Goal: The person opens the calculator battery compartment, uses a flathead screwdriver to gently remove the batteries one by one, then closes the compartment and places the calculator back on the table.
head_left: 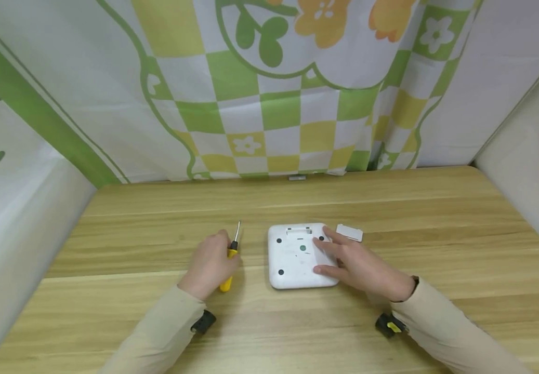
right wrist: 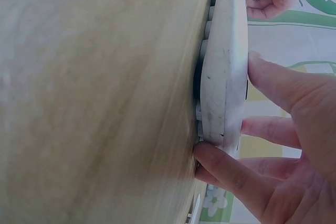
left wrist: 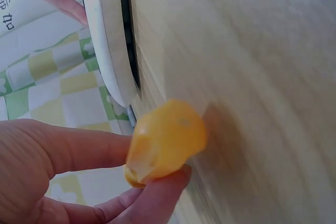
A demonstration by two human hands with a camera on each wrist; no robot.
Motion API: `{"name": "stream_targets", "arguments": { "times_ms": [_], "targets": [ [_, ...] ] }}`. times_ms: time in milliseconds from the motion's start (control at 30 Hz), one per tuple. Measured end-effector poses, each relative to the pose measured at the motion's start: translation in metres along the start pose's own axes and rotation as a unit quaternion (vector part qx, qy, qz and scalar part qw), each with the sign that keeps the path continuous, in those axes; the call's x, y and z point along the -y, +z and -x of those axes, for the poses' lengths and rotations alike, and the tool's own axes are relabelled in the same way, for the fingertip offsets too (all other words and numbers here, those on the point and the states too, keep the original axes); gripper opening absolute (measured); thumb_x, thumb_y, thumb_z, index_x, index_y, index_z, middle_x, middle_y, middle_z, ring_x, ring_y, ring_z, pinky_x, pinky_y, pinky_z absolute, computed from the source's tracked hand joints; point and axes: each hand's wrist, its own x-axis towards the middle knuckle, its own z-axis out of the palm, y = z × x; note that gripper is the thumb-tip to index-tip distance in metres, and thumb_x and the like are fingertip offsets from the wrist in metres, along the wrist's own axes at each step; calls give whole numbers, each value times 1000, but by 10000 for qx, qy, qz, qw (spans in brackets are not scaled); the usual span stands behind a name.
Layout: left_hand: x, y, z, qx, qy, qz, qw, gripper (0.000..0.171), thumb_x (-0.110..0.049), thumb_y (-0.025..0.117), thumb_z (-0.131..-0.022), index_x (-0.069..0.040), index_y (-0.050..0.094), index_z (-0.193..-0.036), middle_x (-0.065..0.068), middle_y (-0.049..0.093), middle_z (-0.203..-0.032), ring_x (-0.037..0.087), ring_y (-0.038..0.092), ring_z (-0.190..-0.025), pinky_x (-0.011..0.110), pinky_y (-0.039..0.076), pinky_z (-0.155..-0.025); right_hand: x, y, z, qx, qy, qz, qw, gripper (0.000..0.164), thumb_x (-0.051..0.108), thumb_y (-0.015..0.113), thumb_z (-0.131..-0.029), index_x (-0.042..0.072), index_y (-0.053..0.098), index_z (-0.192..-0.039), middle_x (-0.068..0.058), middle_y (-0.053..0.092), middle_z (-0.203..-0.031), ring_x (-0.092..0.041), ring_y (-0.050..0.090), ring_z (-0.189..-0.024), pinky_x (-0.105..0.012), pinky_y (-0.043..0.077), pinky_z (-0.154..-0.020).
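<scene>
A white calculator (head_left: pixel 294 278) lies face down on the wooden table, its keys visible along the underside in the right wrist view. Its back shows dark round feet and an uncovered battery compartment (head_left: pixel 299 232) near the far edge. My right hand (head_left: pixel 365 264) rests on its right side, thumb and fingers spread over the back and against the side edge. Left of the calculator, my left hand (head_left: pixel 209 264) holds a screwdriver (head_left: pixel 233 253) by its yellow handle between thumb and fingers. The metal shaft points away from me, its tip apart from the calculator.
A small white battery cover (head_left: pixel 350 232) lies on the table (head_left: pixel 414 223) just beyond my right fingers. A checked green and yellow curtain (head_left: pixel 278 114) hangs along the table's far edge. Pale walls flank both sides.
</scene>
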Motion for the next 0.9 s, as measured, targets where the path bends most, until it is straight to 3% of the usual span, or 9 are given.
{"name": "stream_targets", "arguments": {
  "times_ms": [900],
  "targets": [
    [14, -6, 0, 208, -227, -223, 9993, 19, -8, 65, -86, 7, 55, -92, 11, 57, -74, 18, 51, -56, 25, 42, -46, 1, -1, -1, 72, 58, 16, 10000, 62, 34, 68, -88, -1, 52, -135, -32, 37, -145, -27, 64, -104, -33, 51, -82]
  ]
}}
